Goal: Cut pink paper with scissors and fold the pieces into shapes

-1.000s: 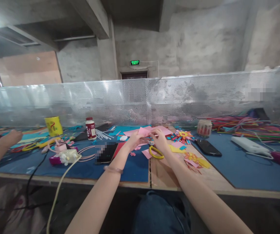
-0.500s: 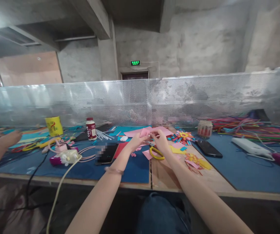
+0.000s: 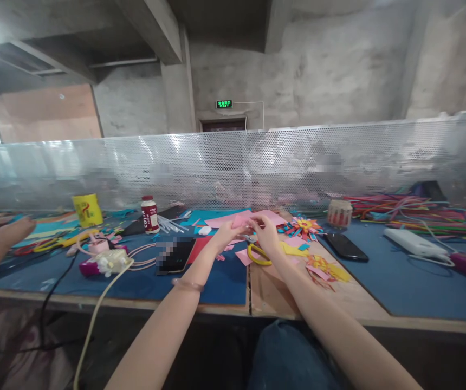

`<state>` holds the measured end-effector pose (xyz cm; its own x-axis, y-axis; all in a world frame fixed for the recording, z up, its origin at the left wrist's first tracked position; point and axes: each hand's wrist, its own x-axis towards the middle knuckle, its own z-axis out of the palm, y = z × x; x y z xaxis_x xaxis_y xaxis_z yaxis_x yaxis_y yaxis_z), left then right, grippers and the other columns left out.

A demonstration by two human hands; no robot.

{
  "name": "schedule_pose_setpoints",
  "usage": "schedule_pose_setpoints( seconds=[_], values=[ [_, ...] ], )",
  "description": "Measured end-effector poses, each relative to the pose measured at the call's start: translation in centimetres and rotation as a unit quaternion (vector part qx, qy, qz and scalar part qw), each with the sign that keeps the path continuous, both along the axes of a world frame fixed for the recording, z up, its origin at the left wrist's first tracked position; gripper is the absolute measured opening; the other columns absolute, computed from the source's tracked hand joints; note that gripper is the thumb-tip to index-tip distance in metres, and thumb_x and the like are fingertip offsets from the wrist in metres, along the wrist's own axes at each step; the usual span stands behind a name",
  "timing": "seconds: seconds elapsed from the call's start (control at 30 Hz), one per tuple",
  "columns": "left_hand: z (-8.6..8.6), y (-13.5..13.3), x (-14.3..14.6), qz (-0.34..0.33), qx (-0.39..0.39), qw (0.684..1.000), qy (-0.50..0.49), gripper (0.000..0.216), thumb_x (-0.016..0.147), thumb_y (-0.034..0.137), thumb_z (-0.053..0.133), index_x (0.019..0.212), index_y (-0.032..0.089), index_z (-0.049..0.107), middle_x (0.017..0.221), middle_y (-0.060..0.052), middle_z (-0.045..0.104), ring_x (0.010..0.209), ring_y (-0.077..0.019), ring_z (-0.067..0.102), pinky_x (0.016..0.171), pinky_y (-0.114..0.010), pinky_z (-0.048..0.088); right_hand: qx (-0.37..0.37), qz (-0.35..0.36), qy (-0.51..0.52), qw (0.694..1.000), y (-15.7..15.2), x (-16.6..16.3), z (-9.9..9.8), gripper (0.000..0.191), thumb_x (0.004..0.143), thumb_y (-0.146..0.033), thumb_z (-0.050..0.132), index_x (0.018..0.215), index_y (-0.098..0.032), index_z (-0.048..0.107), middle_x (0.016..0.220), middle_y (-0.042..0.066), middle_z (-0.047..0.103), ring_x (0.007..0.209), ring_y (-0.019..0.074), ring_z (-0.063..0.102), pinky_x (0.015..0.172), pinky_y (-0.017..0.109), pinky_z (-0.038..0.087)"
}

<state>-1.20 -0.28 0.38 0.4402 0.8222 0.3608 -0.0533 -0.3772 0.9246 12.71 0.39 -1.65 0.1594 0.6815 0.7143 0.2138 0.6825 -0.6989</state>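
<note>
My left hand (image 3: 227, 234) is closed on a small folded piece of pink paper (image 3: 241, 219) above the middle of the table. My right hand (image 3: 264, 232) pinches the same piece from the right, with its fingertips close to those of the left. Exactly how the fingers grip the paper is partly hidden. Just below the hands lie yellow-handled scissors (image 3: 262, 262), touched by neither. Larger pink sheets (image 3: 214, 222) rest behind the hands. Right of them is a colourful paper flower (image 3: 306, 226) with a yellow centre.
Phones lie at left (image 3: 178, 255) and right (image 3: 345, 247). A bottle (image 3: 149, 215), a yellow cup (image 3: 88, 210) and a cabled power strip (image 3: 109, 262) stand left. A jar (image 3: 340, 214) and coloured stems (image 3: 412, 214) are right. A co-worker's hand (image 3: 17, 232) shows far left.
Both hands stay together on the pink paper, which now looks lower and flatter between them. The whole view has shifted slightly, and my knee shows farther right.
</note>
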Motion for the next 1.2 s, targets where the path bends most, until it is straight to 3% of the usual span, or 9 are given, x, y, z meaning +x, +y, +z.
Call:
schedule_pose_setpoints(
  seconds=[0.27, 0.37, 0.5, 0.73, 1.2],
  values=[
    [-0.1, 0.2, -0.2, -0.011, -0.013, 1.0, -0.015, 0.038, 0.07, 0.036, 0.064, 0.1, 0.012, 0.063, 0.099, -0.013, 0.067, 0.094, -0.0249, 0.061, 0.081, -0.035, 0.046, 0.002, -0.009, 0.004, 1.0, 0.1, 0.2, -0.4, 0.026, 0.073, -0.034, 0.057, 0.091, -0.016, 0.059, 0.086, 0.007, 0.063, 0.073, 0.0174, 0.057, 0.069, 0.031, 0.046],
    [0.1, -0.1, -0.2, -0.006, -0.004, 1.0, -0.018, 0.036, 0.071, 0.035, 0.063, 0.099, 0.012, 0.064, 0.097, -0.013, 0.067, 0.094, -0.0249, 0.061, 0.078, -0.034, 0.047, -0.02, -0.004, 0.014, 1.0, 0.0, 0.3, -0.2, 0.024, 0.071, -0.036, 0.059, 0.083, -0.015, 0.062, 0.081, 0.007, 0.064, 0.07, 0.0173, 0.057, 0.067, 0.03, 0.046],
    [0.1, -0.3, 0.0, 0.0, -0.006, 1.0, -0.027, 0.034, 0.072, 0.035, 0.062, 0.097, 0.012, 0.065, 0.095, -0.014, 0.068, 0.09, -0.0236, 0.062, 0.076, -0.033, 0.047, -0.056, 0.031, 0.04, 0.997, -0.4, 0.1, 0.1, 0.024, 0.069, -0.037, 0.059, 0.073, -0.014, 0.064, 0.071, 0.005, 0.066, 0.067, 0.017, 0.059, 0.063, 0.028, 0.046],
    [0.1, -0.4, 0.1, 0.019, -0.021, 0.999, -0.03, 0.037, 0.071, 0.037, 0.064, 0.097, 0.012, 0.064, 0.097, -0.014, 0.067, 0.093, -0.0246, 0.061, 0.077, -0.034, 0.047, -0.104, 0.106, 0.094, 0.985, -0.6, -0.1, 0.0, 0.032, 0.069, -0.043, 0.059, 0.078, -0.014, 0.067, 0.075, 0.005, 0.068, 0.069, 0.0181, 0.062, 0.062, 0.027, 0.047],
    [0.3, -0.7, 0.1, -0.004, -0.019, 0.999, -0.032, 0.036, 0.073, 0.037, 0.061, 0.098, 0.012, 0.063, 0.104, -0.014, 0.065, 0.099, -0.0256, 0.059, 0.079, -0.035, 0.047, -0.068, 0.069, 0.067, 0.993, -0.2, 0.2, -0.3, 0.033, 0.069, -0.046, 0.059, 0.076, -0.015, 0.068, 0.072, 0.005, 0.068, 0.069, 0.0182, 0.061, 0.064, 0.027, 0.045]
  ],
)
